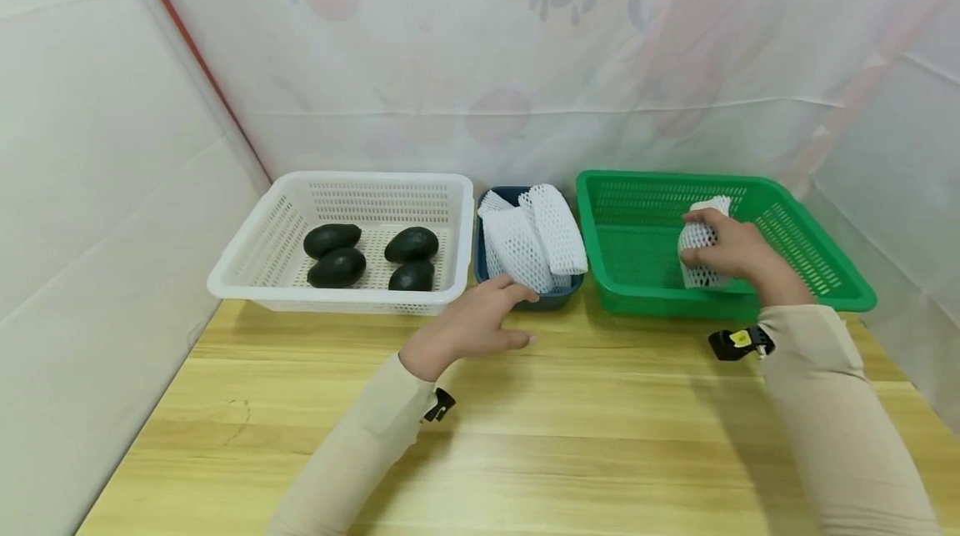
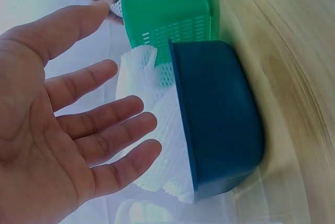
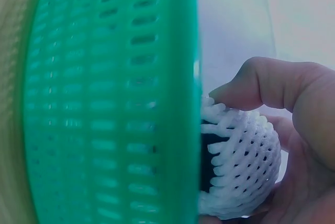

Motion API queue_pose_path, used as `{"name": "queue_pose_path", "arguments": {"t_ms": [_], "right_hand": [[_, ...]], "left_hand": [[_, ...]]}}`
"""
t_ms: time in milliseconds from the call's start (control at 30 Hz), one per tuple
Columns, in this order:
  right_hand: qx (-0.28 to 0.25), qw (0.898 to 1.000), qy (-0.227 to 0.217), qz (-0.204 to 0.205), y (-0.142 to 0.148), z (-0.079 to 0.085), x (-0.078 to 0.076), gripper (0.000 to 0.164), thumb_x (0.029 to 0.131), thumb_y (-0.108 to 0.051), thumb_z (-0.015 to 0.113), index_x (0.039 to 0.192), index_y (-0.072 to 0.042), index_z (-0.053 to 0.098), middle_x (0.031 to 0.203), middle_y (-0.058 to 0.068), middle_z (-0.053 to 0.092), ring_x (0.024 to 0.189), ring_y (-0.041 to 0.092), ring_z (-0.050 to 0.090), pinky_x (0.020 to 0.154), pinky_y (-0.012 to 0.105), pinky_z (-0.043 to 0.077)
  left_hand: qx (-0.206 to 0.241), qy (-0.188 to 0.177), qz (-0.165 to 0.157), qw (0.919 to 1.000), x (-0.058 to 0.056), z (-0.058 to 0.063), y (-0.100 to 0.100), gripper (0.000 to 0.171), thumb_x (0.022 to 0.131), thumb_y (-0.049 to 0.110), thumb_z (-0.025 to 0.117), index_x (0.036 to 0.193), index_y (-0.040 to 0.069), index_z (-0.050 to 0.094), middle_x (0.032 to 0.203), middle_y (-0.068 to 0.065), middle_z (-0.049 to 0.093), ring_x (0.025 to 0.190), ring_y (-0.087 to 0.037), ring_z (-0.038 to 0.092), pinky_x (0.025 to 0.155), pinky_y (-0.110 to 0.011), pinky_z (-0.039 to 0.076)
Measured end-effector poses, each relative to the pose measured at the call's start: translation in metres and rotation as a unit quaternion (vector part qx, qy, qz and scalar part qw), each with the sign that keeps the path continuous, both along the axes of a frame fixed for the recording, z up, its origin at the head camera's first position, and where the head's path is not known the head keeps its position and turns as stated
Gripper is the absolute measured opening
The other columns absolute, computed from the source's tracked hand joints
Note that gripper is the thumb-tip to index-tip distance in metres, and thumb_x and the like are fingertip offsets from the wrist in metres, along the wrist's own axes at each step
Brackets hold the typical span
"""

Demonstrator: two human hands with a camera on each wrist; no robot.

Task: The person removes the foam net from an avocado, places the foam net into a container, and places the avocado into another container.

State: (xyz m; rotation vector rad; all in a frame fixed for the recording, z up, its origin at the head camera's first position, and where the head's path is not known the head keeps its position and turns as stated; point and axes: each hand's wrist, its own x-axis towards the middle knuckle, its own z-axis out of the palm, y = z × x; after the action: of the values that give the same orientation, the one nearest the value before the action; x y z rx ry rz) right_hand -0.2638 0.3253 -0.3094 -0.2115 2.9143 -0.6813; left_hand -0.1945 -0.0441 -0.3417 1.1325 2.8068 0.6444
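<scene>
My right hand [image 1: 731, 251] grips a dark avocado sleeved in a white foam net [image 3: 243, 166], over the right part of the green basket [image 1: 637, 298]. Thumb and fingers lie around the net in the right wrist view, and the basket wall hides part of it. Just in front of the dark blue box [image 2: 220, 119], my left hand [image 1: 476, 321] holds nothing, its fingers spread. Several white foam nets [image 1: 517, 244] lie in that box. Dark avocados [image 1: 337, 268] rest in the white basket [image 1: 262, 294] at the left.
The two baskets and the blue box stand in a row along the back of the wooden table [image 1: 525, 453]. Behind them hangs a whitish plastic sheet [image 1: 420, 61], with pale walls on both sides. A black wrist device [image 1: 738, 343] sits at the right cuff.
</scene>
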Motion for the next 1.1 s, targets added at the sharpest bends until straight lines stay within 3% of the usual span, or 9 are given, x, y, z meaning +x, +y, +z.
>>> {"name": "queue_pose_path", "arguments": {"t_ms": [167,433,833,1100], "right_hand": [[-0.013,1.0,0.017,-0.001,-0.009,0.005,0.006,0.072,0.087,-0.026,0.06,0.145,-0.005,0.023,0.109,0.037,0.038,0.088,0.045,0.046,0.057,0.044,0.044],[-0.007,1.0,0.023,0.008,-0.02,0.011,0.014,0.077,0.086,-0.025,0.061,0.148,-0.007,0.019,0.11,0.038,0.035,0.09,0.046,0.041,0.055,0.043,0.043],[0.002,0.997,0.079,0.011,-0.036,0.022,0.026,0.089,0.08,-0.018,0.067,0.15,-0.015,0.012,0.116,0.039,0.028,0.096,0.05,0.034,0.059,0.055,0.042],[0.008,0.994,0.111,0.02,-0.052,0.031,0.035,0.1,0.076,-0.014,0.07,0.151,-0.023,0.005,0.123,0.041,0.026,0.098,0.055,0.033,0.063,0.064,0.039]], "left_hand": [[0.017,0.0,0.0,0.9998,0.005,0.0,-0.007,0.045,0.084,0.033,0.069,0.12,0.009,0.059,0.115,-0.004,0.054,0.101,-0.016,0.051,0.086,-0.03,0.043],[0.032,0.014,-0.007,0.9994,0.008,-0.003,-0.017,0.044,0.084,0.031,0.07,0.119,0.006,0.06,0.113,-0.006,0.055,0.1,-0.017,0.052,0.084,-0.031,0.044],[0.036,0.02,0.0,0.9991,0.017,-0.006,-0.029,0.045,0.084,0.031,0.069,0.12,0.005,0.059,0.115,-0.006,0.056,0.107,-0.018,0.05,0.089,-0.032,0.042],[0.05,0.058,-0.002,0.9971,0.019,-0.009,-0.034,0.042,0.082,0.028,0.072,0.115,0.004,0.061,0.11,-0.007,0.057,0.1,-0.019,0.053,0.084,-0.033,0.044]]}}
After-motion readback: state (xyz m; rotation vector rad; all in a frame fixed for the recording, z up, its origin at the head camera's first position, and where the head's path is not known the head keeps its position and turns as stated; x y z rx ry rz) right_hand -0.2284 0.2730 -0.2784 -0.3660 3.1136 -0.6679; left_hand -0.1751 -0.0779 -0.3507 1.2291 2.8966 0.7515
